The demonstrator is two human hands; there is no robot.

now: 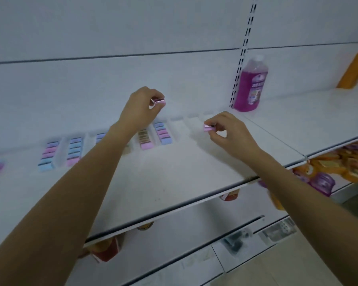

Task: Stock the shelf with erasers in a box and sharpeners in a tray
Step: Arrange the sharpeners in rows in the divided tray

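Forearms first: both of mine stretch out from the bottom of the view over the white shelf (174, 172). My left hand (140, 109) is raised, thumb and fingertips pinching a pink sharpener (159, 101) clear of the board. My right hand (229, 133) is lower and pinches a second pink sharpener (209, 127) by its end, close to the shelf surface, though I cannot tell whether it touches. Below my left grip, and just beside my right grip towards my left, runs the clear tray (177, 129). Its slots under my left wrist are filled with rows of pastel erasers (162, 134), while the slots nearest my right fingers look bare. A purple bottle (251, 87) stands beyond my right hand, well apart from both grips. I judge the eraser part largely done and the sharpener step in hand, with no sharpener yet in the tray. My next move calls for lowering each one squarely into a bare slot, keeping it level so it does not catch on a divider, then loosening the pinch only once it sits flat.
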